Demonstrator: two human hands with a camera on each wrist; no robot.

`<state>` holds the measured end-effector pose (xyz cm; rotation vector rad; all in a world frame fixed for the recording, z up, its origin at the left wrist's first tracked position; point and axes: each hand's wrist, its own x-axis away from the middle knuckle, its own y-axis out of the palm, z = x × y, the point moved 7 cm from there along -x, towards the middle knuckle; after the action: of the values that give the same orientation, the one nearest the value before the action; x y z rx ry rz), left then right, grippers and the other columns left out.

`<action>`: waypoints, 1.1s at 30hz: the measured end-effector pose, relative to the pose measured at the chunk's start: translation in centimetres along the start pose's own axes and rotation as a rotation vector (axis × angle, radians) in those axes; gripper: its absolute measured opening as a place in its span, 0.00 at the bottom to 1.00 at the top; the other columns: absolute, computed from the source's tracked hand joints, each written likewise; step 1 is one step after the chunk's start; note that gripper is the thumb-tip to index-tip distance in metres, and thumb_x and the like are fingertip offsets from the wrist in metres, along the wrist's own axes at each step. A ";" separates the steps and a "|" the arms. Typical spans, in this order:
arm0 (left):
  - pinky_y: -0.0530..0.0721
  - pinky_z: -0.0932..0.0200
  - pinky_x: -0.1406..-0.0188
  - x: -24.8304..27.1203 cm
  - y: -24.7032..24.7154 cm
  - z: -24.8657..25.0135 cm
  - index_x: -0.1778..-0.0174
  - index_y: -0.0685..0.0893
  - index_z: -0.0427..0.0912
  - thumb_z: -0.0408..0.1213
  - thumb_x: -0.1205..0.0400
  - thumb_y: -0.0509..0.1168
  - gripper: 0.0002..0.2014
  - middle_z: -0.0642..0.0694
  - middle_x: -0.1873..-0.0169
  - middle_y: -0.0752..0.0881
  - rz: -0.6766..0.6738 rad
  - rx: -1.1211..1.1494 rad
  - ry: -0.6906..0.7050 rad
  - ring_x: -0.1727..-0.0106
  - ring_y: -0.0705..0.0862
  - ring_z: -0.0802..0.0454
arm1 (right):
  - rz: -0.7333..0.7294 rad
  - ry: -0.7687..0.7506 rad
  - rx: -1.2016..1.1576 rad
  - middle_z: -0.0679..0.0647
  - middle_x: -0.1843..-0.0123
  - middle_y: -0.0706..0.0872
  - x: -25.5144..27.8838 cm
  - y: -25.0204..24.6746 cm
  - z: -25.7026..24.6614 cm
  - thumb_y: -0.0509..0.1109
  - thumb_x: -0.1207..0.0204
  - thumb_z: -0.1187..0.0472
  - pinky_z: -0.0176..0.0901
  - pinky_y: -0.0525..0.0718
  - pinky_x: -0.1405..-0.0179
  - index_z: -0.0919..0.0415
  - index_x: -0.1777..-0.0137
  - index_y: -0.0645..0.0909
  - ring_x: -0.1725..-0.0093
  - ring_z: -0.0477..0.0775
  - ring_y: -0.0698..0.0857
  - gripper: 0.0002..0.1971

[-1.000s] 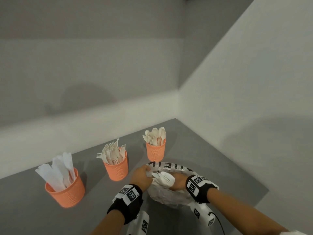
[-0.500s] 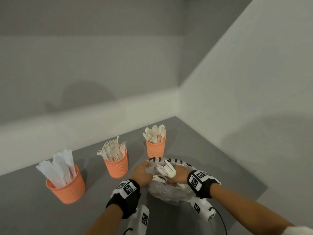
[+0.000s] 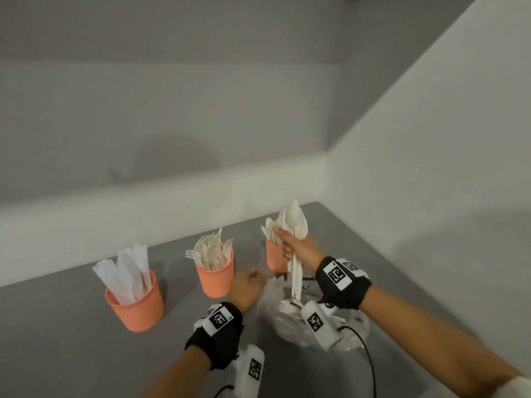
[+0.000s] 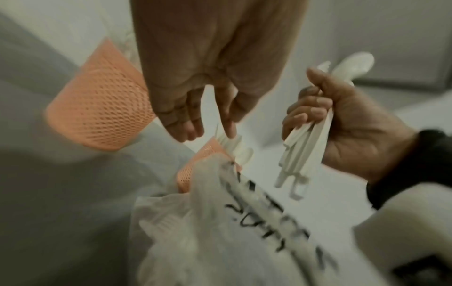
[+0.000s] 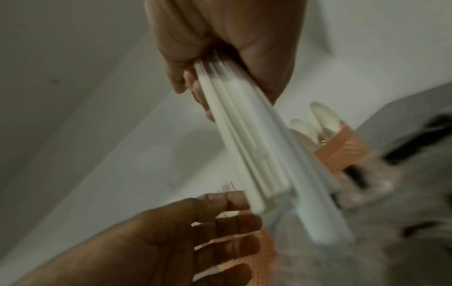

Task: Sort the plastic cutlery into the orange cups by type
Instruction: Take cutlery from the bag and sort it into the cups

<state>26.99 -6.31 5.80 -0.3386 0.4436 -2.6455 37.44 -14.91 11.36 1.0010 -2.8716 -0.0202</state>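
Three orange cups stand in a row: one with knives (image 3: pixel 135 305) at the left, one with forks (image 3: pixel 215 278) in the middle, and one with spoons (image 3: pixel 273 258) partly hidden behind my right hand. My right hand (image 3: pixel 290 248) grips a bundle of white cutlery (image 3: pixel 294 222) upright above the clear plastic bag (image 3: pixel 284 328). The bundle's handles (image 4: pixel 300 154) hang below the fist. My left hand (image 3: pixel 250 282) hovers by the bag's left edge with relaxed fingers (image 4: pixel 193 123), holding nothing. More cutlery lies in the bag.
The grey table (image 3: pixel 71 340) ends at white walls behind and to the right, forming a corner (image 3: pixel 324 179) past the spoon cup. Bare table lies in front of the knife cup. A cable (image 3: pixel 370 366) runs from my right wrist.
My right hand has lifted a bundle of cutlery up out of the bag, in front of the spoon cup. My left hand has let go of the bag's rim and opened.
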 end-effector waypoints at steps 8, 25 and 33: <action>0.82 0.47 0.58 2.3 -3.2 -3.9 0.48 0.76 0.28 0.44 0.12 0.49 0.21 0.33 0.56 0.81 0.119 1.161 -0.478 0.55 0.81 0.39 | 0.008 -0.140 -0.096 0.47 0.84 0.70 -1.5 8.3 -2.2 0.73 0.25 0.53 0.42 0.74 0.69 0.54 0.77 0.71 0.81 0.47 0.69 0.21; 0.80 0.54 0.51 5.3 -9.1 -5.0 0.57 0.80 0.32 0.62 0.19 0.50 0.32 0.38 0.61 0.82 0.154 0.884 -0.490 0.57 0.80 0.45 | 0.077 -0.082 -0.035 0.51 0.82 0.75 -1.3 17.0 0.9 0.72 0.25 0.54 0.45 0.78 0.73 0.56 0.74 0.74 0.84 0.48 0.74 0.18; 0.78 0.49 0.42 5.4 -10.8 -5.6 0.25 0.62 0.24 0.52 0.13 0.48 0.33 0.27 0.39 0.78 0.292 1.259 -0.435 0.39 0.80 0.37 | -0.006 -0.122 -0.010 0.50 0.80 0.78 -1.5 18.9 1.4 0.73 0.27 0.51 0.45 0.77 0.72 0.49 0.73 0.80 0.83 0.49 0.74 0.13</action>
<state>16.44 1.91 5.42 -0.3510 -1.1598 -1.9745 26.80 0.78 10.72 1.0413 -2.9741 -0.0995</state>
